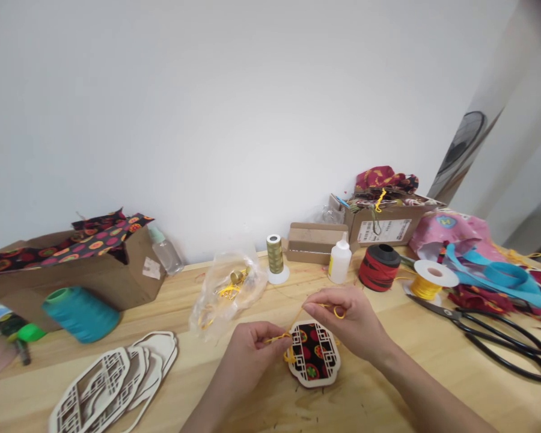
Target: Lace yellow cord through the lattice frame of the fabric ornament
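Observation:
A wooden fretwork plaque (314, 353), backed with dark patterned fabric, lies on the table between my hands. Yellow cord (290, 355) hangs at its left edge. My left hand (260, 344) pinches the cord beside that edge. Above the plaque's top, my right hand (340, 316) is closed on another stretch of the same cord, and a small loop of it pokes out past the fingers. The cord runs between the two hands. Part of it is hidden behind my fingers.
Stacked wooden fretwork pieces (112, 385) and a teal thread cone (81, 314) lie left. Behind stand a plastic bag (228, 294), gold thread spool (275, 255), glue bottle (339, 261) and red cord spool (379, 269). Right are a yellow cord spool (428, 279) and black scissors (491, 337).

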A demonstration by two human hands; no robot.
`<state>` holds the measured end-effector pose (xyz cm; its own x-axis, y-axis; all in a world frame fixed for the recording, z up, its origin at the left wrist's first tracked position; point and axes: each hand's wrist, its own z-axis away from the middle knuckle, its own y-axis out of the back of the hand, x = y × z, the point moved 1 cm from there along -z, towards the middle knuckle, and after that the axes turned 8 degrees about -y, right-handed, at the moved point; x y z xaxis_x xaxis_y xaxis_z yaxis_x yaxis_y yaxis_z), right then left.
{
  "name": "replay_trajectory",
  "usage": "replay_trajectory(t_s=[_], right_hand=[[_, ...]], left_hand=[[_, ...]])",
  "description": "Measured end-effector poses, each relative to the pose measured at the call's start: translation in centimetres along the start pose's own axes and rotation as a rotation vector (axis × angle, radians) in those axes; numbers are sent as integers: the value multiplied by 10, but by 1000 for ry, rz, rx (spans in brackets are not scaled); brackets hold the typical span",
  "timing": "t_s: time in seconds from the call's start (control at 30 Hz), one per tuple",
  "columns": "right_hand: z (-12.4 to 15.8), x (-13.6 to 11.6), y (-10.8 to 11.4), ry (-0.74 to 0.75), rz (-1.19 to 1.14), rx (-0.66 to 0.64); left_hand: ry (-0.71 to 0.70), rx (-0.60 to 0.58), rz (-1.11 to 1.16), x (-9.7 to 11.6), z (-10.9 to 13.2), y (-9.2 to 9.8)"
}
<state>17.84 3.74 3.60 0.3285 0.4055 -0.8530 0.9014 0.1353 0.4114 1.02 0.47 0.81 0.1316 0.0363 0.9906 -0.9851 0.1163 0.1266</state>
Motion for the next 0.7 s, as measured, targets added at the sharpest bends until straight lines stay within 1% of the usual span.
replay_trajectory(t_s=[0.1,0.27,0.4,0.47,0.63,0.7], right_hand=[[-1,2,0,-38,-8,55],[-2,5,1,-116,30,108],[-2,5,2,-159,-29,136],[-2,5,3,-169,-72,147],[-2,3,5,-189,-81,170],[-2,3,5,-200,-87,167]], left_hand=[[29,-9,62,2,0,1],[91,32,127,7,0,2],[114,60,152,5,-1,3],[112,78,161,4,-2,3],[59,200,195,3,-2,3],[45,179,202,4,-1,3]])
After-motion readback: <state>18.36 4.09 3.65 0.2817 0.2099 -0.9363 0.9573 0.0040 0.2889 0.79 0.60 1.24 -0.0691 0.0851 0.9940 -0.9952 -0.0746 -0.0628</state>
